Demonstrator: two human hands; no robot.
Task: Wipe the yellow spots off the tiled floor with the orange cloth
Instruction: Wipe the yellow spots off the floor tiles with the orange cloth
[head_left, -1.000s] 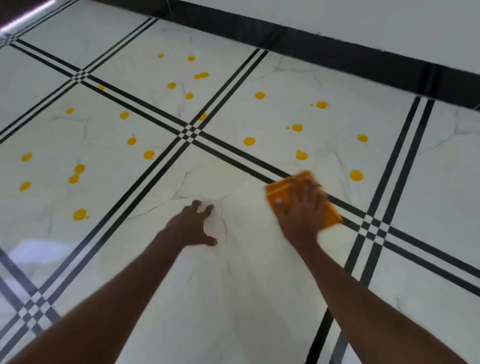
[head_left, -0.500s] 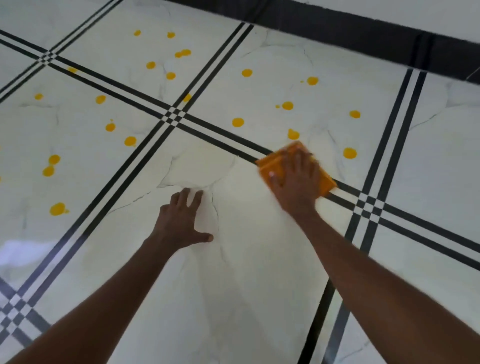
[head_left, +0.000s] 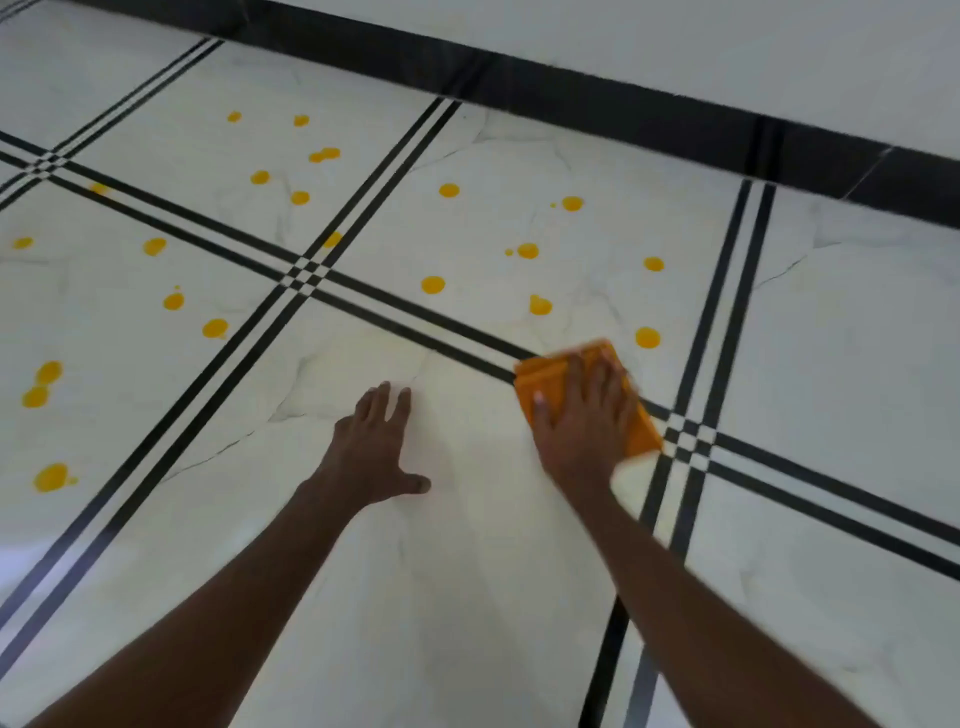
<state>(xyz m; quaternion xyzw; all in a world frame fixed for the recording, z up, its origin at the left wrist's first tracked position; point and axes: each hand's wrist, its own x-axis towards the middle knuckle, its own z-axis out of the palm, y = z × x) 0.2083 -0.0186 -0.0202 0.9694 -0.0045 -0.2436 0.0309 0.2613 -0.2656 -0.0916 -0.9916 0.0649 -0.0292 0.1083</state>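
The right hand (head_left: 582, 421) presses flat on the orange cloth (head_left: 545, 382), the left hand (head_left: 371, 449) spread; many yellow spots (head_left: 432, 285) remain on the tiled floor (head_left: 467, 597)

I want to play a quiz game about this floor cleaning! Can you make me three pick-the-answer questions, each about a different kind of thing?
1. Where is the cloth?
A. under the right hand
B. under the left hand
C. by the wall

2. What colour are the spots?
A. blue
B. yellow
C. red

3. What is the left hand doing?
A. holding a bucket
B. lying flat on the floor with fingers spread
C. gripping the cloth

Answers:
1. A, the right hand presses down on the cloth, across the black lines.
2. B, yellow spots dot the far tiles; the tile under the arms shows none.
3. B, its palm lies on bare tile, holding nothing.
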